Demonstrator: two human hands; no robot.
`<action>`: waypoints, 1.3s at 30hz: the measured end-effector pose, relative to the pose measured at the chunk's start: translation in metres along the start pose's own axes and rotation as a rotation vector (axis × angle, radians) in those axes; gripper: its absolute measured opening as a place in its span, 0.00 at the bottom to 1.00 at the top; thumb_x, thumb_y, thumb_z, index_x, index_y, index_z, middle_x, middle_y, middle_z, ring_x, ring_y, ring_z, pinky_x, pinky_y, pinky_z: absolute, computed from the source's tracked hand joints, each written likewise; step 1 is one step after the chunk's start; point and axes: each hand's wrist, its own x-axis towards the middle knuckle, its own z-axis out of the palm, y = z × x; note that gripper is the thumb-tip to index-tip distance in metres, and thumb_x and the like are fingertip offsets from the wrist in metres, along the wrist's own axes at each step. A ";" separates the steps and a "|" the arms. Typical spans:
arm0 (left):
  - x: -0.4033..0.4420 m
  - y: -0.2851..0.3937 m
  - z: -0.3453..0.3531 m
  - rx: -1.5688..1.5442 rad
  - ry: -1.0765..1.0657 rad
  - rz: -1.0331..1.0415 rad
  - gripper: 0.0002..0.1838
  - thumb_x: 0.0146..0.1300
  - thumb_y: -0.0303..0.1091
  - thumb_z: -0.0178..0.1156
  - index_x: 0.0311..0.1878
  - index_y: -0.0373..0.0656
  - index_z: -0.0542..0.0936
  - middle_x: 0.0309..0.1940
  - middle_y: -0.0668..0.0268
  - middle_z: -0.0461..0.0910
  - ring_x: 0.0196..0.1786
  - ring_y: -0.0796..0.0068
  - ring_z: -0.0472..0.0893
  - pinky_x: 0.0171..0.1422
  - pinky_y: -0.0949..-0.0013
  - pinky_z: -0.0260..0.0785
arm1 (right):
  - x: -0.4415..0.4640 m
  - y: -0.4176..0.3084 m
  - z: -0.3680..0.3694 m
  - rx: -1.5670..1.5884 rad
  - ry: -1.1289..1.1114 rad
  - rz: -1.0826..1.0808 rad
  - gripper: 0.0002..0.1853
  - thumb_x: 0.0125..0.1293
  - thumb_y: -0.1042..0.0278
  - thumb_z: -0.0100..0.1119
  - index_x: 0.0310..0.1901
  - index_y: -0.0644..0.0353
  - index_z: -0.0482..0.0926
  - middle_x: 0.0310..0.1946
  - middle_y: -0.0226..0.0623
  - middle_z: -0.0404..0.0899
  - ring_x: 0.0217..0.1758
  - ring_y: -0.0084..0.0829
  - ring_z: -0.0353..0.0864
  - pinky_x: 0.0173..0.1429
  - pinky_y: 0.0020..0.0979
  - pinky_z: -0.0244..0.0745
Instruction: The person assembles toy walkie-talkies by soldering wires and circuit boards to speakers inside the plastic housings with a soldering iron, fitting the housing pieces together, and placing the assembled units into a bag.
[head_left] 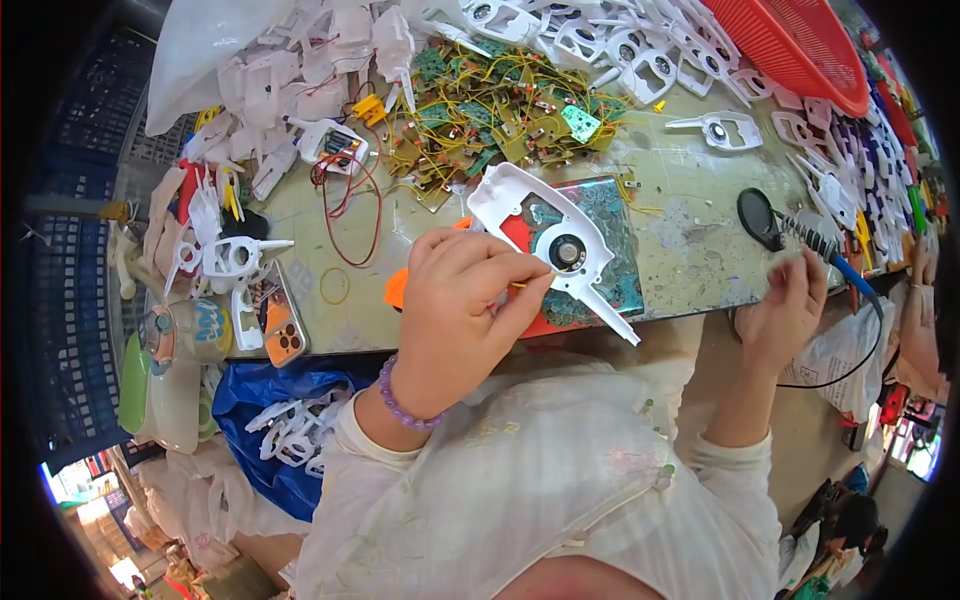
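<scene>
My left hand (465, 290) is closed, with thumb and forefinger pinched at the edge of a white plastic housing (590, 240). A round black-and-silver speaker (567, 253) sits in that housing, and its narrow stem points down to the right. A bit of yellow shows between my fingers; I cannot make out what it is. Beneath the housing lies a red and teal patterned book or mat (610, 205). My right hand (785, 305) is raised at the table's right front, its fingertips blurred, just below a coiled metal iron holder (808, 235) and beside a blue-handled soldering iron (852, 272).
A heap of circuit boards with yellow wires (500, 115) lies behind. White housings (640, 60) pile up at the back. A red basket (800, 50) stands back right. At left are a phone (285, 335), a jar (205, 328) and a housing with red wires (335, 148).
</scene>
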 end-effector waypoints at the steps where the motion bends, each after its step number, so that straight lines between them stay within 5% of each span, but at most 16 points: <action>1: 0.001 0.001 0.004 0.041 0.028 0.006 0.05 0.49 0.29 0.68 0.31 0.46 0.83 0.33 0.71 0.81 0.38 0.71 0.79 0.58 0.60 0.63 | 0.005 0.004 -0.018 0.055 0.189 0.042 0.12 0.66 0.77 0.57 0.50 0.66 0.72 0.29 0.32 0.75 0.30 0.20 0.72 0.35 0.20 0.68; 5: 0.008 0.000 0.014 0.142 0.069 0.125 0.05 0.47 0.27 0.68 0.29 0.45 0.81 0.38 0.69 0.82 0.42 0.68 0.80 0.57 0.59 0.65 | 0.032 0.006 -0.074 -0.005 0.287 0.033 0.21 0.65 0.76 0.60 0.57 0.65 0.66 0.27 0.28 0.72 0.24 0.16 0.67 0.26 0.16 0.61; 7: 0.008 0.001 0.018 0.165 0.053 0.131 0.05 0.48 0.27 0.67 0.29 0.45 0.80 0.39 0.70 0.83 0.45 0.68 0.81 0.58 0.57 0.65 | 0.051 0.006 -0.090 -0.201 0.133 -0.079 0.17 0.67 0.71 0.59 0.55 0.64 0.70 0.29 0.24 0.71 0.27 0.14 0.67 0.29 0.18 0.62; 15: 0.004 0.004 0.026 0.245 0.046 0.074 0.04 0.49 0.29 0.67 0.28 0.45 0.81 0.37 0.72 0.85 0.42 0.72 0.82 0.61 0.56 0.62 | 0.089 -0.004 -0.075 -0.471 0.119 -0.040 0.12 0.65 0.60 0.64 0.39 0.61 0.82 0.21 0.21 0.70 0.23 0.11 0.62 0.26 0.16 0.53; 18: 0.002 0.005 0.026 0.246 0.042 0.045 0.04 0.49 0.29 0.67 0.28 0.45 0.81 0.36 0.72 0.85 0.41 0.72 0.82 0.61 0.56 0.62 | 0.098 -0.012 -0.100 -0.598 0.196 -0.064 0.16 0.66 0.58 0.61 0.44 0.64 0.83 0.24 0.24 0.73 0.24 0.13 0.66 0.26 0.16 0.57; 20: 0.002 0.005 0.026 0.243 0.039 0.037 0.04 0.49 0.29 0.68 0.28 0.45 0.81 0.36 0.72 0.85 0.41 0.72 0.82 0.61 0.56 0.62 | 0.085 -0.047 -0.086 -0.596 0.346 -0.310 0.16 0.65 0.58 0.62 0.43 0.65 0.83 0.23 0.27 0.74 0.22 0.15 0.67 0.23 0.18 0.58; 22: 0.002 0.003 0.026 0.237 0.038 0.032 0.04 0.49 0.30 0.68 0.28 0.45 0.81 0.36 0.72 0.85 0.41 0.72 0.82 0.62 0.55 0.61 | 0.085 -0.071 -0.128 -0.470 0.628 -0.371 0.10 0.60 0.65 0.66 0.28 0.62 0.82 0.24 0.31 0.79 0.19 0.17 0.68 0.22 0.18 0.56; 24: 0.003 0.002 0.027 0.224 0.048 0.037 0.05 0.49 0.30 0.68 0.29 0.45 0.81 0.36 0.71 0.85 0.41 0.71 0.82 0.63 0.53 0.60 | 0.066 -0.092 -0.124 -0.391 0.439 -0.713 0.10 0.60 0.66 0.65 0.28 0.63 0.79 0.24 0.33 0.78 0.17 0.20 0.68 0.20 0.19 0.56; 26: 0.002 0.003 0.028 0.217 0.048 0.032 0.05 0.49 0.30 0.69 0.29 0.45 0.82 0.36 0.71 0.85 0.41 0.71 0.82 0.63 0.52 0.59 | 0.053 -0.096 -0.112 -1.408 0.423 -1.512 0.08 0.58 0.71 0.65 0.27 0.63 0.76 0.20 0.33 0.74 0.15 0.20 0.64 0.18 0.19 0.52; 27: 0.002 0.003 0.028 0.216 0.049 0.032 0.05 0.49 0.30 0.69 0.29 0.45 0.82 0.36 0.71 0.85 0.41 0.71 0.82 0.64 0.51 0.59 | 0.036 -0.092 -0.085 -1.358 0.352 -1.329 0.11 0.63 0.65 0.59 0.29 0.63 0.72 0.16 0.30 0.65 0.14 0.20 0.59 0.18 0.23 0.52; 29: 0.002 0.002 0.029 0.210 0.052 0.041 0.05 0.49 0.30 0.69 0.30 0.45 0.82 0.35 0.71 0.85 0.42 0.71 0.83 0.65 0.50 0.58 | 0.019 -0.078 -0.070 -0.293 0.068 -0.750 0.16 0.68 0.59 0.50 0.29 0.63 0.69 0.15 0.28 0.59 0.13 0.22 0.56 0.19 0.26 0.53; 30: 0.002 0.002 0.028 0.209 0.056 0.048 0.05 0.49 0.30 0.69 0.30 0.45 0.82 0.35 0.71 0.85 0.42 0.72 0.83 0.66 0.49 0.57 | 0.010 -0.072 -0.053 -0.371 -0.119 -0.820 0.18 0.72 0.54 0.42 0.31 0.61 0.68 0.16 0.29 0.59 0.15 0.24 0.58 0.20 0.28 0.55; 32: 0.002 0.005 0.027 0.222 0.043 0.034 0.05 0.50 0.30 0.69 0.30 0.45 0.83 0.36 0.70 0.85 0.43 0.71 0.83 0.67 0.47 0.56 | -0.006 -0.064 -0.012 -0.127 -0.262 -0.786 0.18 0.72 0.53 0.46 0.33 0.61 0.68 0.18 0.31 0.61 0.17 0.26 0.61 0.20 0.28 0.54; 39: 0.001 0.005 0.029 0.255 0.047 0.038 0.05 0.50 0.29 0.69 0.30 0.46 0.84 0.36 0.71 0.85 0.45 0.70 0.83 0.68 0.44 0.53 | -0.021 -0.058 0.038 -0.003 -0.731 -0.506 0.19 0.67 0.50 0.57 0.36 0.60 0.73 0.20 0.32 0.68 0.19 0.27 0.66 0.21 0.27 0.58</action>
